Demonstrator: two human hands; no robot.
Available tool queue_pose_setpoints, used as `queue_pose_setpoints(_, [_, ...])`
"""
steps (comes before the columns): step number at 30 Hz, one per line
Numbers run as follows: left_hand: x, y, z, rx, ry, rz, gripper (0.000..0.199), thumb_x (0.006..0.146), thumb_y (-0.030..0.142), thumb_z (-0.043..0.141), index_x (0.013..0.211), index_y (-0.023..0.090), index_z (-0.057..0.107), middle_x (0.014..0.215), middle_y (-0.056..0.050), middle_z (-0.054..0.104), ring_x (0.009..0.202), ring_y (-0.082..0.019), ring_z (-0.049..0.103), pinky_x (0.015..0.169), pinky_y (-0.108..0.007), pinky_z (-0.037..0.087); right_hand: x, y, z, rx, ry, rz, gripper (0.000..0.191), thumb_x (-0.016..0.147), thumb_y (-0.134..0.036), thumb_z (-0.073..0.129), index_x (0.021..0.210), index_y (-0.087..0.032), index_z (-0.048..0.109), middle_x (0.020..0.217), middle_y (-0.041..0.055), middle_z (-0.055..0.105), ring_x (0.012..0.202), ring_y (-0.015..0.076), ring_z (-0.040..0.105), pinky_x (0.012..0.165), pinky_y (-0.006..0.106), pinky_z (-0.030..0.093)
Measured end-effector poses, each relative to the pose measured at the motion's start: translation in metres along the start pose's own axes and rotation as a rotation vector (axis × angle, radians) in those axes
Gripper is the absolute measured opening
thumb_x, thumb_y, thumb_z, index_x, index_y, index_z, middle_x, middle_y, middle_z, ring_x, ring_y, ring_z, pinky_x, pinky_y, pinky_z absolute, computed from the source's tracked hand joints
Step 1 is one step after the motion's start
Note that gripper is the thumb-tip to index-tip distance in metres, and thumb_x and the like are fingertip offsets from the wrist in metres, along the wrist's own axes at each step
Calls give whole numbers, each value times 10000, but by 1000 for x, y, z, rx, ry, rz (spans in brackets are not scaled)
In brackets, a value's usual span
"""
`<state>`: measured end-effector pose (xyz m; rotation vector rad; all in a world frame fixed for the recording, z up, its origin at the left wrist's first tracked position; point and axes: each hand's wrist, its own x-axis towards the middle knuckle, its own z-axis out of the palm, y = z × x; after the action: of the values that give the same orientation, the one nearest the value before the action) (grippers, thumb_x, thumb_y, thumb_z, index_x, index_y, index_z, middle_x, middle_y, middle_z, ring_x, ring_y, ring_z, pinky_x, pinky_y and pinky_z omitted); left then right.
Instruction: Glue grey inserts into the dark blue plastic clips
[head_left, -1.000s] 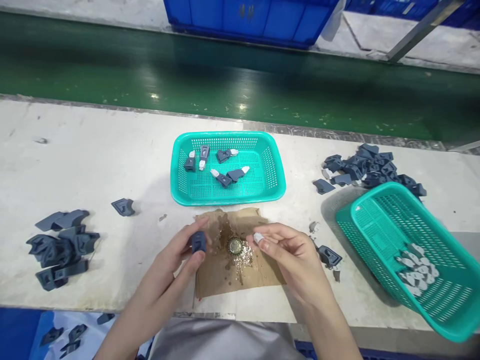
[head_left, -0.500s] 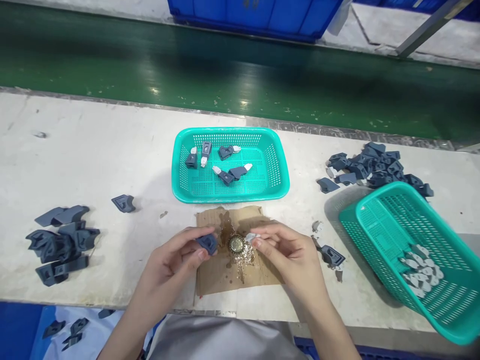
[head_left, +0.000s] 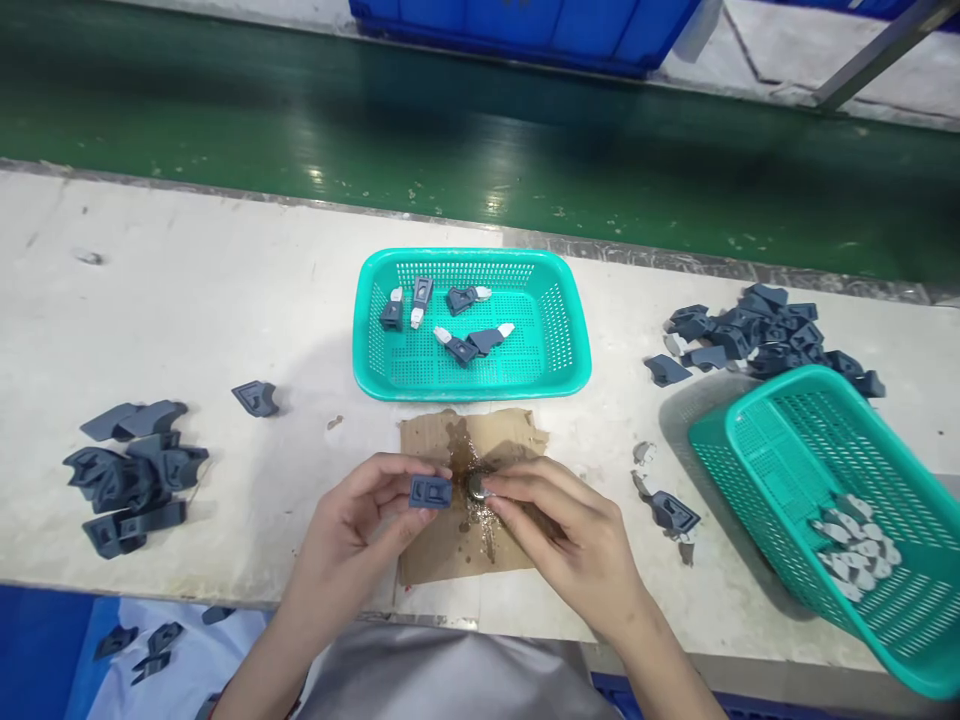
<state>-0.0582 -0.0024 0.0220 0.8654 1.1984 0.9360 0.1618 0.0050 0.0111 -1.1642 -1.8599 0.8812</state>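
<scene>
My left hand point(head_left: 375, 520) is closed on a dark blue-grey plastic part point(head_left: 430, 491), pinched between thumb and fingers with its recessed face showing. Opposite it, my right hand point(head_left: 566, 520) pinches a small white plastic piece, mostly covered by the fingertips. Those fingertips are at a round metal bottle cap point(head_left: 475, 487), which they partly hide; whether the white piece touches the cap I cannot tell. Under both hands lies a piece of brown cardboard point(head_left: 431, 560), wet and stained with shiny liquid around the cap.
Beyond the cardboard, a green basket point(head_left: 472, 390) holds several grey parts with white tips. A tilted green basket point(head_left: 720, 450) at right holds white pieces. Grey parts lie in piles at left point(head_left: 135, 480) and far right point(head_left: 772, 330). A green belt point(head_left: 450, 150) runs behind the table.
My right hand has brought the white piece left and onto the bottle cap area. The grey part in my left hand has been turned to show another face. The view has shifted slightly.
</scene>
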Motion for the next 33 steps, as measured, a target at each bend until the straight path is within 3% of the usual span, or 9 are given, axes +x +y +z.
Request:
queue_pose_setpoints(5, [1, 0, 1, 34, -11, 24, 188, 892, 320, 781, 1056, 229, 800, 1079, -80, 804, 1002, -208, 753, 899, -251, 602, -1, -1, 0, -11, 5, 0, 165, 963, -69, 644, 1058, -175, 727, 996, 51, 737, 975, 154, 712, 856, 261, 584])
queue_pose_setpoints(11, [1, 3, 4, -51, -6, -66, 314, 930, 381, 735, 1231, 295, 759, 917, -32, 797, 791, -153, 754, 681, -190, 585, -1, 2, 0, 13, 18, 52, 157, 967, -106, 647, 1051, -205, 736, 993, 44, 751, 966, 171, 723, 829, 286, 600])
queue_pose_setpoints(15, [3, 2, 2, -52, -27, -117, 268, 896, 386, 772, 1124, 244, 777, 869, -43, 785, 874, -189, 754, 762, -227, 590, -2, 1, 1, 43, 24, 117, 146, 964, -144, 657, 1037, -222, 756, 980, 40, 761, 934, 180, 729, 805, 301, 602])
queue_pose_setpoints(20, [6, 3, 1, -25, 9, -119, 271, 797, 402, 860, 954, 195, 782, 849, -51, 760, 777, -161, 683, 699, -216, 566, -2, 1, 0, 188, 186, 363, 62, 909, -232, 745, 946, -254, 789, 906, 22, 789, 782, 162, 734, 689, 274, 596])
queue_pose_setpoints(24, [8, 4, 7, -221, -39, -185, 285, 754, 372, 904, 915, 198, 745, 847, -39, 761, 732, -135, 683, 645, -188, 562, 2, 2, -2, 470, 265, 502, 59, 861, -277, 801, 853, -228, 769, 685, -4, 753, 596, 115, 688, 573, 201, 559])
queue_pose_setpoints(29, [8, 3, 15, -352, -111, -210, 329, 758, 336, 910, 1039, 224, 782, 887, -17, 743, 760, -120, 708, 736, -208, 609, 4, -3, -2, 704, 253, 506, 171, 890, -319, 790, 797, -203, 706, 633, -2, 737, 550, 106, 686, 544, 178, 565])
queue_pose_setpoints(33, [8, 4, 19, -360, -124, -311, 356, 725, 387, 929, 981, 182, 792, 804, -29, 766, 690, -123, 738, 641, -159, 584, 4, -13, -1, 672, 273, 448, 162, 885, -319, 797, 813, -205, 707, 650, -1, 738, 549, 115, 688, 539, 193, 575])
